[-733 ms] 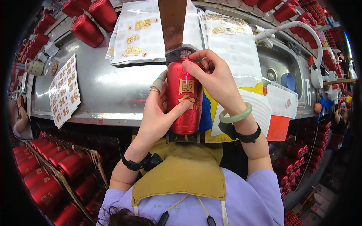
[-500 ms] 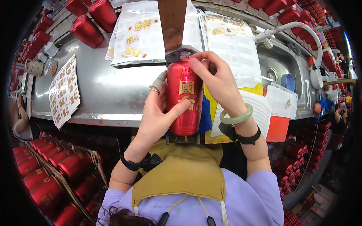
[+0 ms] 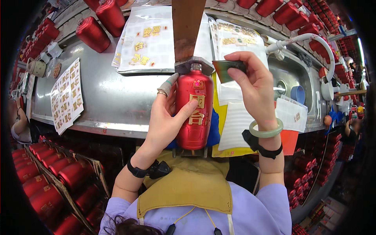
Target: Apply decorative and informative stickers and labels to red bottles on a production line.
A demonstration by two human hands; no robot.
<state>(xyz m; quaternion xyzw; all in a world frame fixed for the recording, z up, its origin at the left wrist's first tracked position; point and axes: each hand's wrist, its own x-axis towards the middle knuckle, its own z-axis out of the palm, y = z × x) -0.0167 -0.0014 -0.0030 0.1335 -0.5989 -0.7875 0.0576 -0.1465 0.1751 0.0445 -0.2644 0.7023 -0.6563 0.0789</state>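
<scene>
red bottle (image 3: 194, 133): straight ahead of the mustard apron (image 3: 184, 194), base toward the body, neck pointing away, mouth close up to a dark metal block (image 3: 204, 63) at the foot of a brown post (image 3: 188, 29). cannot tell whether lying flat or on a slant. raised gold characters (image 3: 196, 118) along the face in view, with a small emblem (image 3: 198, 85) above them, nearer the neck.

left hand (image 3: 166, 113): wrapped around the left side of the bottle, thumb laid over the gold characters, a grey finger cover (image 3: 169, 85) on one finger and a ring just below it. cannot tell how far the other fingers reach underneath.

right hand (image 3: 256, 84): pinching a dark flat piece (image 3: 230, 69) narrowly between thumb and fingers, to the right of the neck and apart from the bottle. green bangle (image 3: 266, 129) around that wrist, black straps on both forearms.

blue cloth (image 3: 214, 131) just beside the bottle's lower right, then a white ridged pad (image 3: 237, 127) over a yellow sheet (image 3: 235, 151). beyond, on the steel counter (image 3: 117, 90), sheets of gold stickers (image 3: 143, 43) left of the post; more at the far left, overhanging the edge. farther right, a sink with a blue cup (image 3: 299, 94). racks of red bottles (image 3: 43, 196) below, at the left.
</scene>
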